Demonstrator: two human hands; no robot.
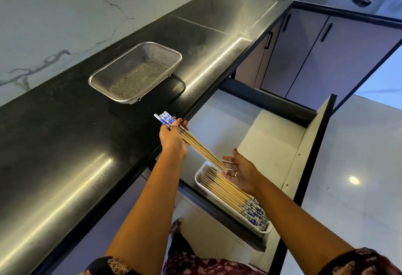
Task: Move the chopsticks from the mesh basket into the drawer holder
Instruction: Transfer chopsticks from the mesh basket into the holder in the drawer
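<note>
left hand [173, 139] grips chopsticks [202, 149] | right hand [241, 171] splayed at tips, over holder [196, 176]

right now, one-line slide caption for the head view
Left hand grips a bundle of chopsticks, tips against the open right hand above the white holder in the drawer; mesh basket empty.

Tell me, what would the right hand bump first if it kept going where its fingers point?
Probably the tips of the chopstick bundle held by the left hand. The open right hand points straight at them, seemingly almost touching, though depth is unclear.
</note>
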